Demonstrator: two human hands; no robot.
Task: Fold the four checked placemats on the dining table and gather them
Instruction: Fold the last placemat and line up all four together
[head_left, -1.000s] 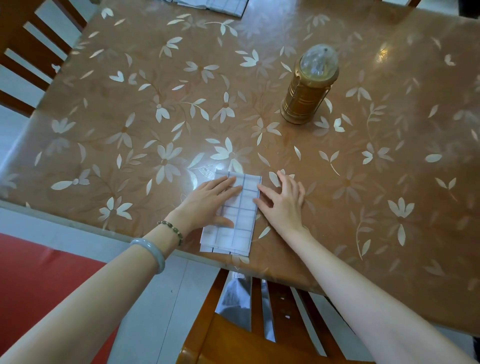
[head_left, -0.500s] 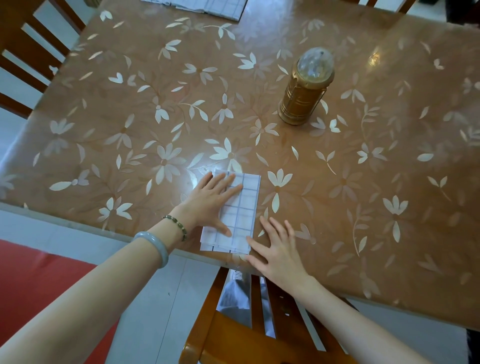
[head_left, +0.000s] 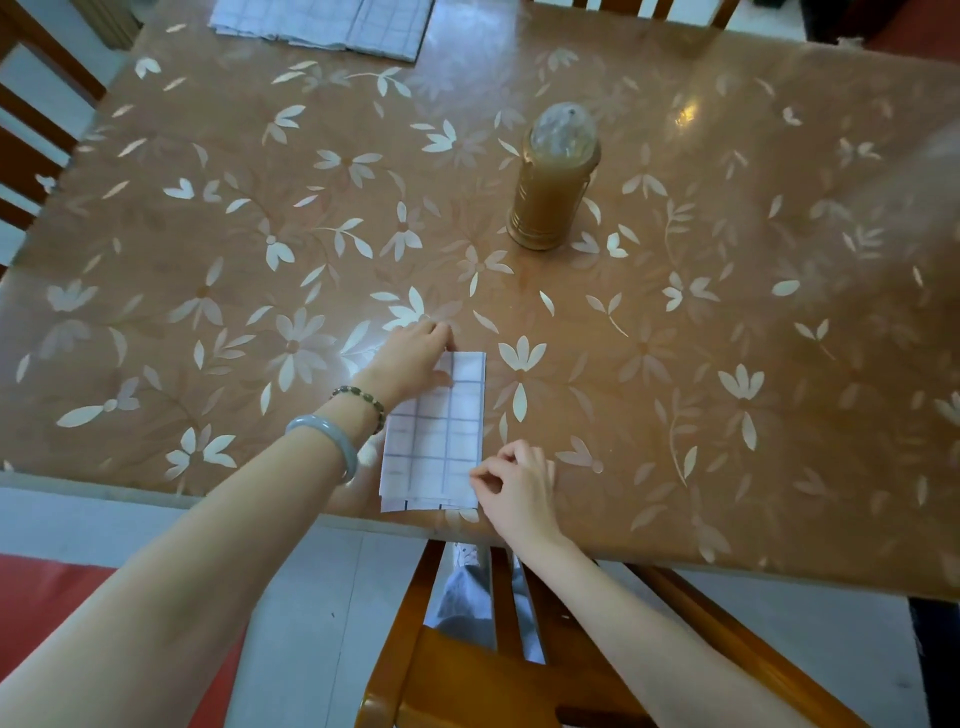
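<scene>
A folded white checked placemat (head_left: 441, 436) lies as a narrow strip at the near edge of the dining table (head_left: 727, 415). My left hand (head_left: 413, 358) grips its far left corner, fingers curled over the cloth. My right hand (head_left: 517, 486) pinches its near right corner with fingertips together. Another checked placemat (head_left: 322, 21) lies unfolded at the table's far edge, partly cut off by the frame.
A gold lantern with a clear dome (head_left: 556, 176) stands in the middle of the table, beyond the folded mat. A wooden chair (head_left: 467, 649) sits under the near edge below my hands. Another chair (head_left: 31, 104) stands at the far left.
My left hand slid from the mat's middle up to its far left corner. My right hand left the table beside the mat and closed on the near right corner.
</scene>
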